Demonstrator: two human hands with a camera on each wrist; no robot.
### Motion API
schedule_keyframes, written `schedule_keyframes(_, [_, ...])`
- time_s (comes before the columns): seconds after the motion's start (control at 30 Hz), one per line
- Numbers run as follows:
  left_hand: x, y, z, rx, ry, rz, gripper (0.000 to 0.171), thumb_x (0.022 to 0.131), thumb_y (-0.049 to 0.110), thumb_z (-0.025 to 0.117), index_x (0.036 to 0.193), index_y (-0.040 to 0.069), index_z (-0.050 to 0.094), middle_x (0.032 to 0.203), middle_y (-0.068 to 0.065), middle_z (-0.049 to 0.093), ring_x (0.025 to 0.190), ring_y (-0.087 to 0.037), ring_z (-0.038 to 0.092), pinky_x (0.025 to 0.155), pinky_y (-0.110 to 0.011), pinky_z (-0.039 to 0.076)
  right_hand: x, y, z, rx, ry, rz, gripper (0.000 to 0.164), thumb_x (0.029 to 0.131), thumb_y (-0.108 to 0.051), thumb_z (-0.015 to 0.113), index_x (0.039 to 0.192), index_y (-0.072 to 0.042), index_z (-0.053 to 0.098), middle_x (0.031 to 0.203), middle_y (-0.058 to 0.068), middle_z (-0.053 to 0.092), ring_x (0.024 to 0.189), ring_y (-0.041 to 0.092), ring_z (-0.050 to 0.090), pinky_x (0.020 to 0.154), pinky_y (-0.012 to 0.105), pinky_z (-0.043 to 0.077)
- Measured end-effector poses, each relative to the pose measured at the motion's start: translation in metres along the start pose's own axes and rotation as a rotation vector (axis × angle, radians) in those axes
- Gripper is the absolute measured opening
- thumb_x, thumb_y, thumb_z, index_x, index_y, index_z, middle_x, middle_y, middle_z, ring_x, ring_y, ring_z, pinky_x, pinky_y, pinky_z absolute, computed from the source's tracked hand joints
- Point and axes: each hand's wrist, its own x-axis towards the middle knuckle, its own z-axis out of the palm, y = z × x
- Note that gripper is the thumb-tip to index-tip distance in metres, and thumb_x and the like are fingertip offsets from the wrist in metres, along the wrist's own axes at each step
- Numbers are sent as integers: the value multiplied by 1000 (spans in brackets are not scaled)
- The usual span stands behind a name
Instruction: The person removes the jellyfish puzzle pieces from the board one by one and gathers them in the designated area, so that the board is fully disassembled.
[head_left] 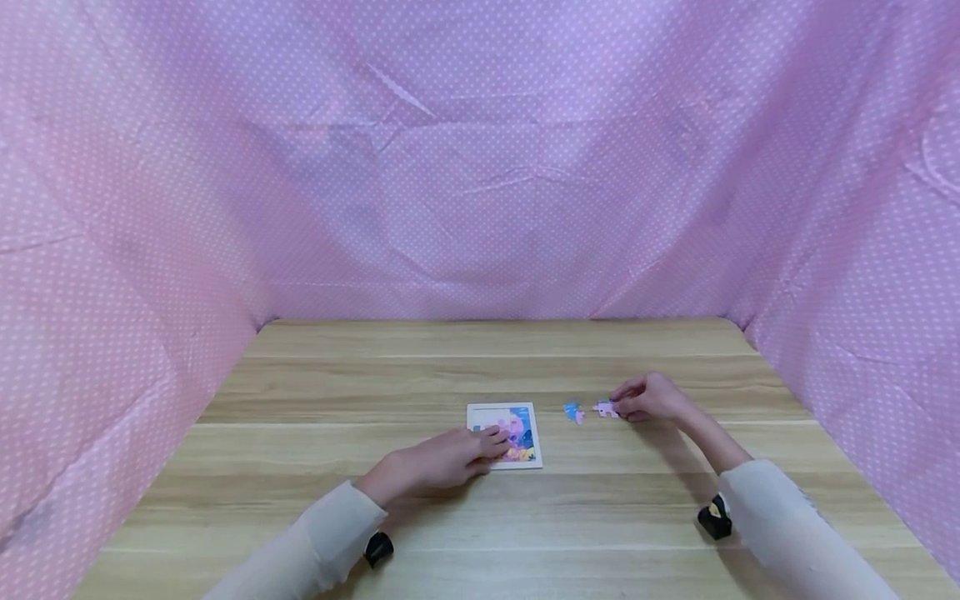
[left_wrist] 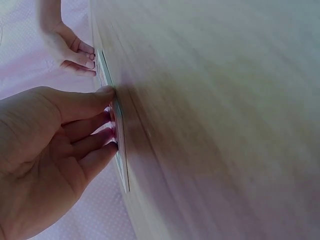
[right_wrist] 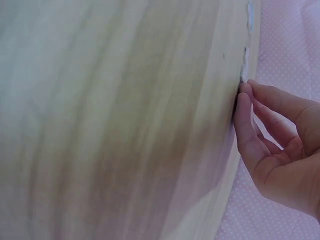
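A square jigsaw puzzle with a white frame point(head_left: 538, 457) lies on the table, its picture in blue, pink and yellow. My left hand point(head_left: 457, 457) rests over its left part, hiding some of it; in the left wrist view the thumb touches the near edge and the other fingertips press on the puzzle face point(left_wrist: 113, 131). To the right, my right hand point(head_left: 651, 397) pinches the end of a pale pink puzzle piece point(head_left: 603, 408) between thumb and fingers, low at the tabletop. Between piece and frame lies a blue and pink puzzle piece point(head_left: 573, 412).
The wood-grain table point(head_left: 360, 367) reaches back to a pink dotted curtain point(head_left: 480, 208), which also hangs at both sides. Small black devices are at the left wrist point(head_left: 378, 550) and the right wrist point(head_left: 715, 518), beside pale sleeves.
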Motion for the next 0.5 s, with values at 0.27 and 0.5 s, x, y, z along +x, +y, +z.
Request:
schedule_keyframes(0.27, [-1, 0, -1, -70, -1, -18, 46, 106, 14, 53, 152, 20, 49, 163, 0, 38, 153, -17, 33, 122, -41, 33, -1, -5, -2, 54, -17, 1, 37, 94, 3, 61, 122, 25, 54, 89, 12, 76, 75, 6, 69, 70, 25, 61])
schedule_keyframes(0.5, [-1, 1, -1, -86, 4, -22, 45, 106, 14, 53, 151, 21, 50, 163, 1, 38, 153, -16, 32, 122, -41, 33, 4, -15, 4, 32, 0, -32, 37, 98, -5, 64, 124, 20, 59, 95, 12, 77, 76, 5, 69, 69, 23, 59])
